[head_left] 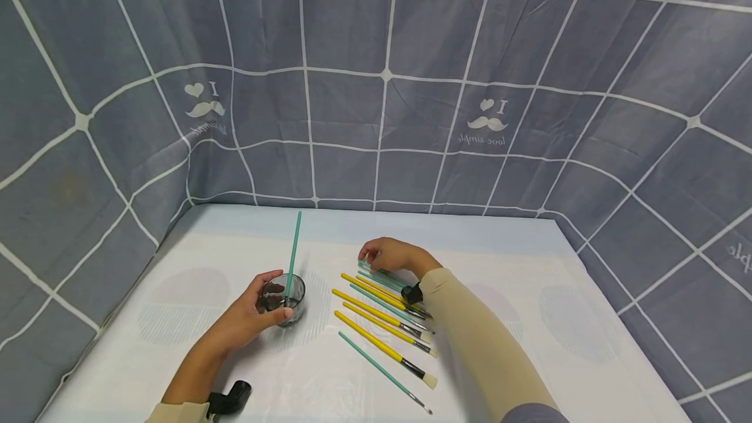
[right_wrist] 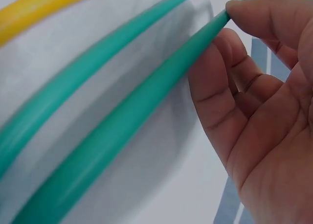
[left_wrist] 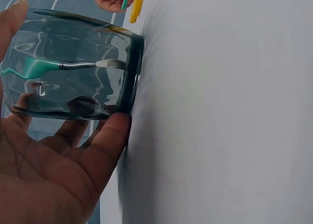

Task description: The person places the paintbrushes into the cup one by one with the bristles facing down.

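On the left of the table my left hand [head_left: 249, 311] grips a clear glass cup [head_left: 296, 312] round its side, thumb toward me. A teal paintbrush [left_wrist: 41, 67] leans inside the cup, bristles down at the base, its handle [head_left: 296, 240] rising above the rim. My right hand [head_left: 392, 255] pinches the handle end of another teal paintbrush [right_wrist: 127, 114] between thumb and fingers, at the far end of a spread of brushes. Right beside it lies a second teal brush [right_wrist: 93, 67]. The bristle end of the pinched brush is hidden behind my right forearm in the head view.
Several yellow-handled paintbrushes [head_left: 370, 338] and a thin teal brush [head_left: 382, 371] lie side by side on the white patterned tablecloth [head_left: 194, 351], between my arms. A grey checked curtain [head_left: 346, 109] encloses the table at the back and sides.
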The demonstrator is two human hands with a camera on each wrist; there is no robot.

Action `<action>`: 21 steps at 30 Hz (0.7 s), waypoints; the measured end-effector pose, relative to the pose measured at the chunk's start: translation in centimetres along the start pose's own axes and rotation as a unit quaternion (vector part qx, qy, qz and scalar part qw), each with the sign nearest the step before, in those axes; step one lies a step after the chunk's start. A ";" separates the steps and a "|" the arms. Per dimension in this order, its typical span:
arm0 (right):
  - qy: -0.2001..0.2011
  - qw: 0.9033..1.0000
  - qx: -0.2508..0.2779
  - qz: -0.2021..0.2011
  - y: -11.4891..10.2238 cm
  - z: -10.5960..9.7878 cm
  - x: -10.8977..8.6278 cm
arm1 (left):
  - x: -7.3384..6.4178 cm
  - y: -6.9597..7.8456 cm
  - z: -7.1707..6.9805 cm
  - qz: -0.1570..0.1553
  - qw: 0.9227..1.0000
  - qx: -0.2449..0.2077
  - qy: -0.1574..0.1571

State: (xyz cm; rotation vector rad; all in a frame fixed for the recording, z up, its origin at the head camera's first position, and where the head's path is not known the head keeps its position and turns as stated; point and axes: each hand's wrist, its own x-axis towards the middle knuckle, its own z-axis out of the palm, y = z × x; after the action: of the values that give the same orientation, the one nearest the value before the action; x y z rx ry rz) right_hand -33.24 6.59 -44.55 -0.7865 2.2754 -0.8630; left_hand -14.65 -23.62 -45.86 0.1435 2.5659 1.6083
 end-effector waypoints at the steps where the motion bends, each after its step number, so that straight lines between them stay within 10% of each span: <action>1: 0.001 1.000 0.000 0.001 -0.1 -0.1 -0.1 | 0.0 0.0 0.0 -0.002 1.000 0.001 0.000; 21: 0.051 0.994 0.066 -0.074 -2.7 -2.4 -1.6 | 0.0 0.1 0.1 0.010 1.000 -0.005 -0.006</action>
State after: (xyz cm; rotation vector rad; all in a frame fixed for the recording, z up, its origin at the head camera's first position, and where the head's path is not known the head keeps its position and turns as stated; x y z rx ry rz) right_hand -32.96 6.99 -40.63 -0.8783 2.2404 -1.1340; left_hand -14.59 -23.51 -45.84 0.1774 2.5563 1.6219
